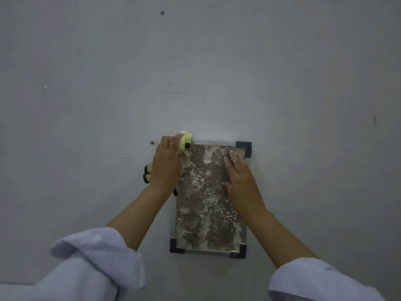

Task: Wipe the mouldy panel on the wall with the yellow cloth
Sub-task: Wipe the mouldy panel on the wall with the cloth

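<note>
The mouldy panel [206,205] is a tall rectangle in a thin metal frame with black corner pieces, fixed flat on the grey wall. Its face is blotched dark brown and white. My left hand [167,166] is closed around the yellow cloth [186,140] and presses it against the panel's top left corner. More of the cloth, with black trim, hangs out beside my wrist. My right hand [238,177] lies flat on the panel's upper right part, fingers straight and pointing up. It holds nothing.
The grey wall [195,72] fills the view around the panel. A small screw [161,12] sits high up, and another small fixing [152,142] sits just left of the panel's top. My white sleeves are rolled up at the bottom corners.
</note>
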